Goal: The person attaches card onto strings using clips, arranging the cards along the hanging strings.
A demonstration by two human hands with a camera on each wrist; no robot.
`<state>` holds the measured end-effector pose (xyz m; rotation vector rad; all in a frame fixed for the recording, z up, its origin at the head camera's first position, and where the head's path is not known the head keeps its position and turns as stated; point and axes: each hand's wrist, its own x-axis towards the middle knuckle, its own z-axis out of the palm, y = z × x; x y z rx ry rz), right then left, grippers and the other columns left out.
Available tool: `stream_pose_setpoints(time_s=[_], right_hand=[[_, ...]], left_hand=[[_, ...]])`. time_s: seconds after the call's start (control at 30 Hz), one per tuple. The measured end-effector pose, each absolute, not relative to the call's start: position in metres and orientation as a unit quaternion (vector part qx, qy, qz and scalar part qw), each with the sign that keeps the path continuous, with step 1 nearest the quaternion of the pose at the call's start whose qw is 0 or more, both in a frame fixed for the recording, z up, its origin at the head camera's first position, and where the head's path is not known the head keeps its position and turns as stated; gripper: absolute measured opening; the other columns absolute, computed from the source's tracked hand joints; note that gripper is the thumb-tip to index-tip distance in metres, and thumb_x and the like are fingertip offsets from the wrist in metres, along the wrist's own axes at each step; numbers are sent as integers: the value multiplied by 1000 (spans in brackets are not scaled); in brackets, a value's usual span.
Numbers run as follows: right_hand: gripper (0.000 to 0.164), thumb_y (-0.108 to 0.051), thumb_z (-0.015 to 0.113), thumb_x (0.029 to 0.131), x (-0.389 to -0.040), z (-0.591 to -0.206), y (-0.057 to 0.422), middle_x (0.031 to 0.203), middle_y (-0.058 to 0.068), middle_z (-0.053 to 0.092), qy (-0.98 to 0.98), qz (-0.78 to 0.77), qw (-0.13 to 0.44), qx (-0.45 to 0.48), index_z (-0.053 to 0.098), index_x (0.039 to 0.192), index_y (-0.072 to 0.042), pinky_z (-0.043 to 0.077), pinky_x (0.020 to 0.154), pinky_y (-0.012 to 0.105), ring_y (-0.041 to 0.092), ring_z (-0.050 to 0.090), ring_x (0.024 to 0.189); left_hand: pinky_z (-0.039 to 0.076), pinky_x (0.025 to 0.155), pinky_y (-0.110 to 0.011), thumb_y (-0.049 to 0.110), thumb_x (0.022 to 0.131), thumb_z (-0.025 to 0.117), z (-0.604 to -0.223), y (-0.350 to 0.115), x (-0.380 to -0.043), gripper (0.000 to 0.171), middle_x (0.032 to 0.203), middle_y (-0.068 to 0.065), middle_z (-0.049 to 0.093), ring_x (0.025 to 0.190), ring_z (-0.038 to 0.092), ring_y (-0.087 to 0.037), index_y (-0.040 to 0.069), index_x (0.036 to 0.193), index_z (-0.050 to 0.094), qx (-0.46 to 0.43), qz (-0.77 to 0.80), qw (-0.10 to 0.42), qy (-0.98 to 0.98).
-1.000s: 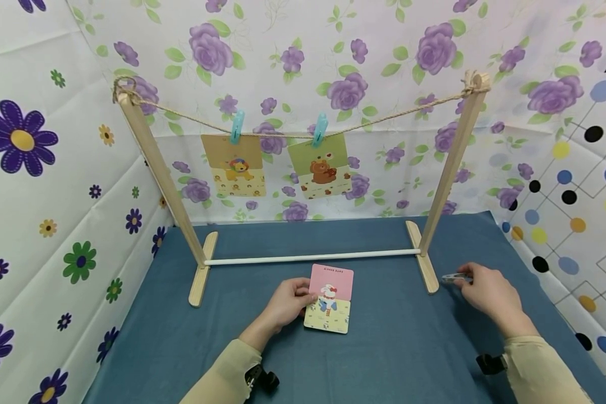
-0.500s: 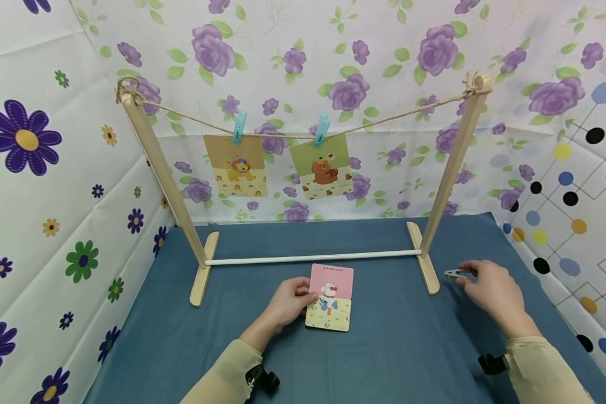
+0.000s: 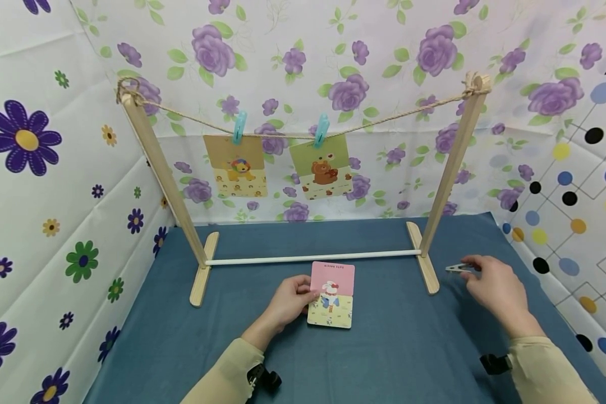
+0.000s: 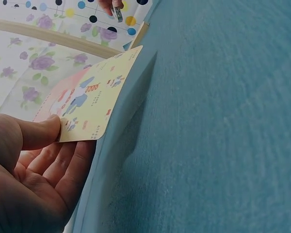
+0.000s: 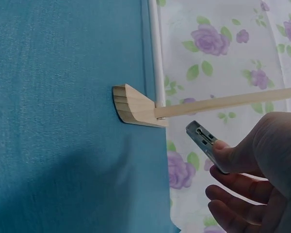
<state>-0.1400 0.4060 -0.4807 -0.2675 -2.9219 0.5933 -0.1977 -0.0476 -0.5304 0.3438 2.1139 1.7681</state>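
A pink and yellow card with a white rabbit figure is pinched at its left edge by my left hand. In the left wrist view my thumb lies on the card's printed face and the fingers are behind it. My right hand, beyond the stand's right foot, pinches a pale clothespin between thumb and index finger, its free end pointing left in the head view. Two more cards, a lion card and a bear card, hang from a rope by blue clothespins.
The rope is tied between two wooden posts of a stand. A white rod joins the feet low across the blue cloth. Patterned fabric walls enclose the back and sides.
My left hand has lifted the rabbit card slightly, tilting it a little. My right hand has moved a little up and to the right with the clothespin. The hanging cards stay put.
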Motion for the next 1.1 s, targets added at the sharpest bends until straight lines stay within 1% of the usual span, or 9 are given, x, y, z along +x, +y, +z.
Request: stream_pose_setpoints(time_s=[0.13,0.27,0.4,0.57,0.63,0.73,0.87,0.97,1.1], right_hand=[[36,-17,75,99,-140,-474,406,123,30,66,-972,197,85,-94,70,131,-2,40,48,38,28,59,70],[36,-18,77,98,-141,-468,407,122,30,66,-971,197,94,-95,71,130,-2,41,48,38,28,60,69],[36,-20,78,98,-141,-464,408,119,28,68,-971,199,89,-100,72,129,-3,41,49,38,27,60,69],[35,-21,80,96,-143,-463,410,114,25,71,-971,195,90,-101,74,127,-5,49,55,45,38,66,86],[35,-21,81,95,-143,-462,411,112,24,71,-971,194,96,-99,75,126,-6,50,57,47,40,67,90],[34,-20,80,96,-143,-460,410,111,23,72,-970,197,104,-95,75,126,-6,48,54,43,33,66,80],[32,-20,79,97,-142,-456,408,112,24,72,-969,198,119,-85,75,126,-5,41,49,36,21,59,65],[31,-18,79,97,-140,-452,406,113,25,71,-968,198,134,-80,76,126,-6,37,45,35,18,54,56],[28,-15,80,97,-140,-447,405,111,24,72,-965,196,160,-71,77,123,-6,38,45,35,20,56,57]], left_hand=[[61,68,-39,6,106,68,-529,-46,-197,19,107,-14,80,85,73,-21,-1,123,70,124,630,177,746],[61,68,-36,6,105,69,-528,-45,-198,17,105,-13,80,85,73,-20,-1,121,70,122,634,173,744],[60,67,-35,5,105,69,-528,-44,-199,16,105,-13,80,84,73,-18,-1,119,71,121,637,168,742],[60,67,-36,5,104,70,-529,-42,-201,15,104,-13,80,83,72,-18,-1,118,71,123,638,166,742],[61,68,-37,5,104,70,-530,-41,-201,15,104,-13,80,84,72,-18,-2,118,71,124,638,165,742],[61,69,-40,5,104,70,-529,-40,-201,15,104,-12,80,84,72,-17,-1,118,71,125,636,162,744],[62,70,-44,6,104,70,-527,-39,-201,15,103,-12,80,84,71,-18,-1,118,71,125,634,159,746],[62,71,-47,7,104,71,-524,-38,-201,16,103,-12,80,84,72,-18,-1,118,71,126,634,156,747],[62,71,-43,8,105,70,-522,-36,-203,17,104,-12,80,86,73,-20,0,120,71,129,634,155,746]])
